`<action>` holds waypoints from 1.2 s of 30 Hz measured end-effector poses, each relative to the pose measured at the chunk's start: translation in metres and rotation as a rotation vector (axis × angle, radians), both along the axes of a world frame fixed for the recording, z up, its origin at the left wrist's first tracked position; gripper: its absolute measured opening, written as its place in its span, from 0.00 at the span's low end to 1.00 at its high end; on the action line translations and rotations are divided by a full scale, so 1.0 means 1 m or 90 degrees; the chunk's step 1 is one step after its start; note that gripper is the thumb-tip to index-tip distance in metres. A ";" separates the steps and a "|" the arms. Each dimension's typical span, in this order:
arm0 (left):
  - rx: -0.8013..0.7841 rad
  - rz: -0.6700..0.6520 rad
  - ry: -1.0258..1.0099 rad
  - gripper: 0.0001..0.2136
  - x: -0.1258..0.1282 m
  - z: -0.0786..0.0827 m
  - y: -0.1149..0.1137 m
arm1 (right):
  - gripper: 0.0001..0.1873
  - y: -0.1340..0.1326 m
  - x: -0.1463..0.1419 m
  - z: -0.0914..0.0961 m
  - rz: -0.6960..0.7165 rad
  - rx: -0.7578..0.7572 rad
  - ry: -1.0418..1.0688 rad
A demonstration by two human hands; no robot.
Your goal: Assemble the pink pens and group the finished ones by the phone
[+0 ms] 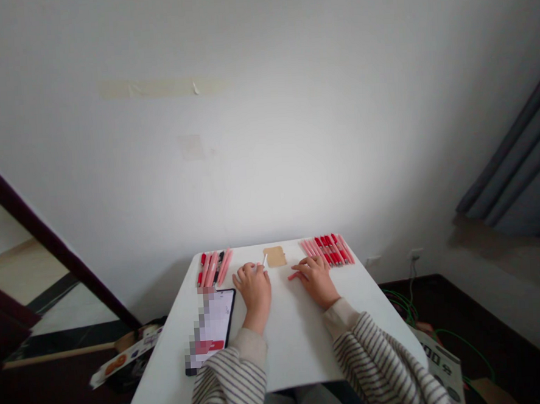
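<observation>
My left hand (255,283) is over the white table, its fingers curled around a slim pen-like piece (265,259) whose thin whitish end sticks out toward the back; the rest of it is hidden. My right hand (317,279) has its fingers closed on a short pink piece (293,276) that looks like a pen cap or barrel. Just left of my left hand lies a row of pink, red and black pens (213,268). Beyond my right hand is another row of pink and red pens (331,250). Between the hands, farther back, sits a tan patch (276,256).
A phone (216,321) with a lit screen lies on the left of the white table (297,352). The table's back edge meets the wall (268,165). Green cables (407,303) and a printed bag (439,362) are on the floor at right.
</observation>
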State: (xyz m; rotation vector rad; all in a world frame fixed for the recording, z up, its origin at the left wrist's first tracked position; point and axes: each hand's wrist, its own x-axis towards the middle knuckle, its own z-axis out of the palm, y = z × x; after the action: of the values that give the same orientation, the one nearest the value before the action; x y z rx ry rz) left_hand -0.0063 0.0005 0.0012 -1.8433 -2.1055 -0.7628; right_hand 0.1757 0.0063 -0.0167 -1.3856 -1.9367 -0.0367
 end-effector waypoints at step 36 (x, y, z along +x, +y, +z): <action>0.007 -0.011 -0.002 0.09 0.000 -0.005 0.011 | 0.11 0.002 -0.001 -0.001 0.013 0.000 0.028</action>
State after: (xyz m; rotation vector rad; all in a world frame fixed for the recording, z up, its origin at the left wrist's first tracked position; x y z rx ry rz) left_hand -0.0061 0.0116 -0.0033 -1.8575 -2.0865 -0.7803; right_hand 0.1748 0.0079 -0.0177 -1.3562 -1.9141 0.0037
